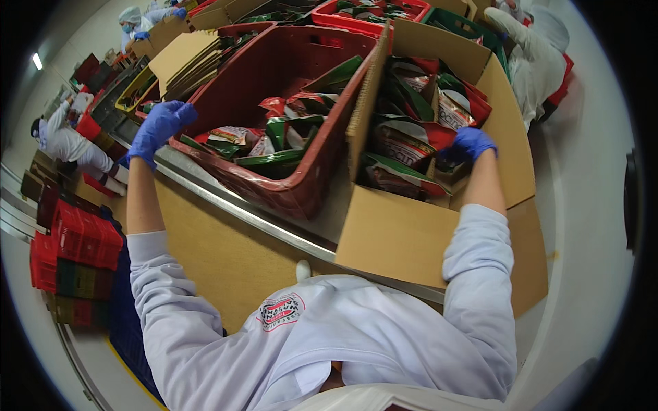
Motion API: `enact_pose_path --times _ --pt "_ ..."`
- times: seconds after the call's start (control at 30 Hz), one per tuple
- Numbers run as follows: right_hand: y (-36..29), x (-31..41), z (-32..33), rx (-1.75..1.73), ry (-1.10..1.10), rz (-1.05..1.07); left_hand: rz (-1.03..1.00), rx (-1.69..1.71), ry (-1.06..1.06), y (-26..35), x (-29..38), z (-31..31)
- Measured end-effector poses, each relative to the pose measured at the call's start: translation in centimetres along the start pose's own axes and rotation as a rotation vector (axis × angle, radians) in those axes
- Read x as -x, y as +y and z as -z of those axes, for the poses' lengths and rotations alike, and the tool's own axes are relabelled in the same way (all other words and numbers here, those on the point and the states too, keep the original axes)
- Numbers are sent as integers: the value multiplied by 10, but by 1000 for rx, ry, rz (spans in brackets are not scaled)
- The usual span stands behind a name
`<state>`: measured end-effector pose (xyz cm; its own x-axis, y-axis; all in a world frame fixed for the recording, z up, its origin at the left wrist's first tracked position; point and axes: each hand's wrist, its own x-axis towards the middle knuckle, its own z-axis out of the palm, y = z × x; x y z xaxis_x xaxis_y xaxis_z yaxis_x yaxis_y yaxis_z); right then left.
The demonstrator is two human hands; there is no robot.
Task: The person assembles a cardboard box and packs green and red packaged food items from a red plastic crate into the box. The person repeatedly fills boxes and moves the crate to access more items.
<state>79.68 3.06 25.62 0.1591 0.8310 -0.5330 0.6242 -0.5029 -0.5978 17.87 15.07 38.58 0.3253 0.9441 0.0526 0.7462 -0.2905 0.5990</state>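
Note:
My left hand (162, 128), in a blue glove, is at the near left corner of a dark red plastic crate (313, 190). Its fingers are curled; whether they grip the rim is unclear. Several red, green and white printed bags (282, 128) lie loosely in the bottom of that crate. To its right stands an open cardboard carton (514, 138) with similar packed bags (403, 141). My right hand (470, 146), also gloved in blue, reaches inside the carton beside the bags on its right side. The fingertips are in shadow, so their hold cannot be made out.
Both containers stand on a metal-edged table (247, 205). Flat cardboard sheets (182, 56) are stacked behind the dark red crate. A bright red crate (370, 15) and a green crate (442, 23) hold more bags. Co-workers (537, 67) are nearby; stacked crates (85, 234) stand at left.

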Motion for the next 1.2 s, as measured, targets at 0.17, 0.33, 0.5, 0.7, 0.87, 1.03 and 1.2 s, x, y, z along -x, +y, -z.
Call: enact_pose_path --times 0.17,0.33,0.5,0.7,0.87,1.03,1.2 --pt "-128 90 54 519 280 121 -84 232 116 -76 -6 -42" --pt "-286 121 -17 905 592 469 -332 412 679 -87 -4 -80" --pt "-392 67 -185 886 163 760 -414 726 905 -84 1 -92" --pt "-444 18 -299 933 -27 784 -534 926 875 -94 4 -83" --pt "-449 -2 -289 771 -374 642 -396 799 744 -93 12 -75" --pt "-435 -1 -293 1041 -284 605 -536 141 672 -88 15 -75" --pt "-423 -8 -309 1093 -125 623 -730 231 783 -92 10 -80"
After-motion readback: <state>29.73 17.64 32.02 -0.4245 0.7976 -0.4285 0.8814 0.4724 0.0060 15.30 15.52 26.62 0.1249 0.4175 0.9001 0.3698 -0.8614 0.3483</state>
